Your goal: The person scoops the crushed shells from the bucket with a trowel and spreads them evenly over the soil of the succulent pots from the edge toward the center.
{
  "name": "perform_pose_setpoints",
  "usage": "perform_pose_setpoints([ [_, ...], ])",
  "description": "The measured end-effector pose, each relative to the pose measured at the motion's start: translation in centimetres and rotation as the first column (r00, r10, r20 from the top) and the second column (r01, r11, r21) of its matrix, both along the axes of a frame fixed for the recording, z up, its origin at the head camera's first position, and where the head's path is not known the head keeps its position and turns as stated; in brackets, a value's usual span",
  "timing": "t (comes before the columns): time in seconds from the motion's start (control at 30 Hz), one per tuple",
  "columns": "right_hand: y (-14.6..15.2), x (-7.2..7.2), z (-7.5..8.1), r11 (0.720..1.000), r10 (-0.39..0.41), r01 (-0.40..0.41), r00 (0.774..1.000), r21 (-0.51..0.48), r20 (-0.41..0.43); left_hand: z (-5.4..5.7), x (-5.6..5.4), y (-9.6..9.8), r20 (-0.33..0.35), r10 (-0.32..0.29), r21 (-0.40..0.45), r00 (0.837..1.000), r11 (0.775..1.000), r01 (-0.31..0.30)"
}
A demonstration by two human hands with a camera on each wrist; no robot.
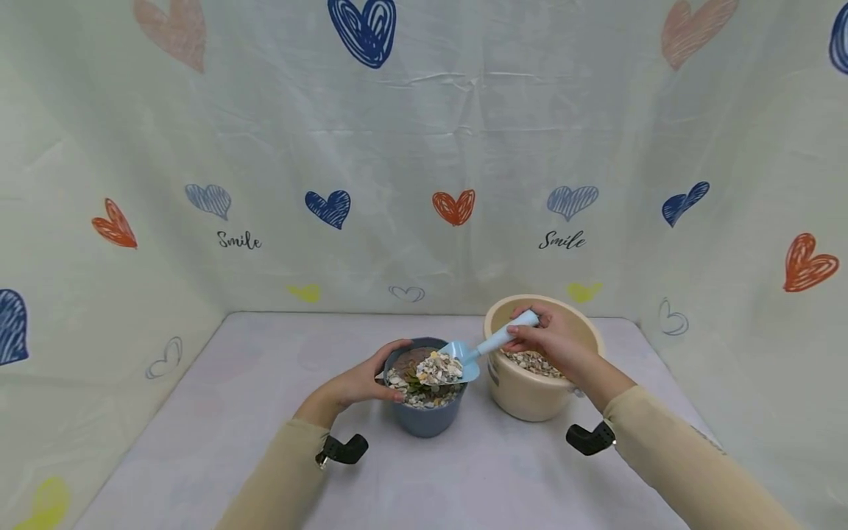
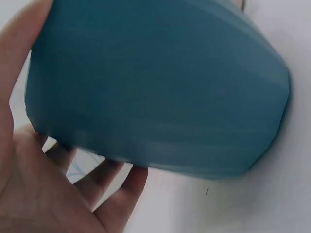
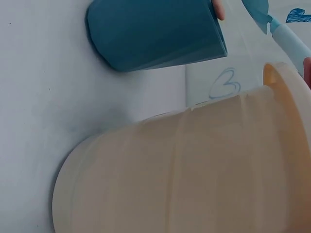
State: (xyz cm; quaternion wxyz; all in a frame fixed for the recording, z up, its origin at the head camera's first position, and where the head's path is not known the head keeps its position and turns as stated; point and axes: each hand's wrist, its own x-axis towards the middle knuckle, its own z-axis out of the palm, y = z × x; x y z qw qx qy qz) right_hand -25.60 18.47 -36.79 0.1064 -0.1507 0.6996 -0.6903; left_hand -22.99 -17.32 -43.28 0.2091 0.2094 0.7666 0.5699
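Pale blue in the head view, a scoop (image 1: 469,361) heaped with gravel (image 1: 439,369) sits over a pot (image 1: 427,421), its handle gripped by the right hand (image 1: 551,338). Filling the pot seems the step in hand (tipping the scoop would likely be called for next). In the left wrist view, the left hand (image 2: 43,194) grips the pot's side. In the right wrist view, the pot stands beside a bucket (image 3: 194,165), apart.

Worktop (image 1: 464,486) pale, faintly lilac-white; far edge straight across at 12 o'clock. Directly on it: blue-grey pot (image 1: 427,422) near middle; beige bucket (image 1: 530,399) at 2 o'clock from pot. Small dark fleck (image 2: 206,191) near pot, left-wrist view.
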Motion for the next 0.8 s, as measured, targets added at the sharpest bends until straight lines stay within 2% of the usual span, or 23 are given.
perform_pose_setpoints([
  [0.23,-1.0,0.0,0.4,1.000,0.012,-0.012,1.000,-0.026,0.005,-0.2,1.3,0.3,-0.003,0.107,0.026,0.994,0.994,-0.107],
  [0.43,-2.0,-0.2,0.4,0.999,0.028,-0.028,1.000,-0.027,0.002,-0.4,2.2,0.9,0.038,0.187,0.037,0.982,0.981,-0.188],
  [0.53,-2.6,-0.1,0.3,0.999,0.036,-0.036,0.999,-0.037,-0.001,-0.4,2.7,1.2,0.050,0.245,0.035,0.968,0.969,-0.246],
  [0.67,-3.2,0.1,0.4,0.999,0.037,-0.037,0.999,-0.030,-0.001,-0.4,3.6,1.8,0.056,0.334,0.035,0.941,0.941,-0.336],
  [0.8,-3.6,0.2,0.6,1.000,0.031,-0.031,0.999,-0.006,0.010,-0.5,4.4,2.5,0.042,0.389,0.057,0.920,0.918,-0.391],
])
